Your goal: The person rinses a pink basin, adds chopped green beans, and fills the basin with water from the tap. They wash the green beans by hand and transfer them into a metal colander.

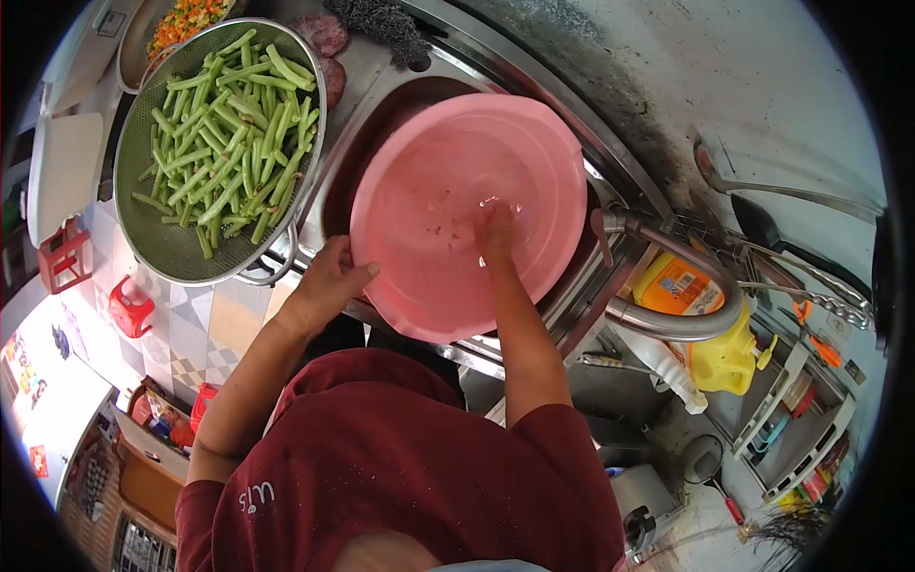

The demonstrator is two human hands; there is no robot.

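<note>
A large pink plastic basin (pixel 419 296) with water in it rests over the sink (pixel 357 133), slightly tilted. My left hand (pixel 334 284) grips its left rim, thumb on the inner side. My right hand (pixel 496 232) dips into the water near the middle of the basin; its fingers are blurred under the surface, so I cannot see whether they hold anything. Small dark bits float or lie left of that hand. Beside the basin on the left, a metal colander (pixel 133 224) holds many cut green beans (pixel 233 143).
A curved steel faucet (pixel 710 319) juts in on the right, with orange and yellow bottles (pixel 724 367) behind it. Ladles and spatulas (pixel 801 191) hang along the right wall. Diced vegetables (pixel 186 19) and a dark scouring pad (pixel 381 29) are at the back.
</note>
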